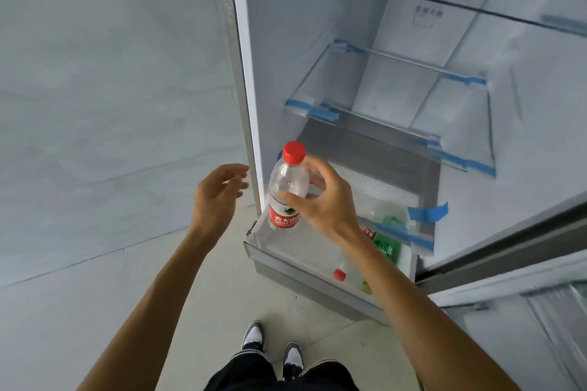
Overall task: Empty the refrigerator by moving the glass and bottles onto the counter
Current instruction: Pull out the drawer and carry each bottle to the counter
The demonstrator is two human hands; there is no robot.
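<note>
My right hand (pixel 327 200) grips a clear water bottle (pixel 287 187) with a red cap and red label, holding it upright above the left end of the pulled-out bottom drawer (pixel 301 267) of the open refrigerator. My left hand (pixel 217 197) hovers just left of the bottle, fingers apart and holding nothing. Inside the drawer lies another bottle with a red cap (pixel 344 273), and a green-labelled bottle (pixel 387 247) lies further back, partly hidden by my right forearm. No glass is visible.
The refrigerator's glass shelves (pixel 397 98), edged with blue tape, hold nothing. The open door (pixel 524 263) stands at the right. A grey wall fills the left side, with pale floor tiles below. My shoes (pixel 273 349) stand close to the drawer front.
</note>
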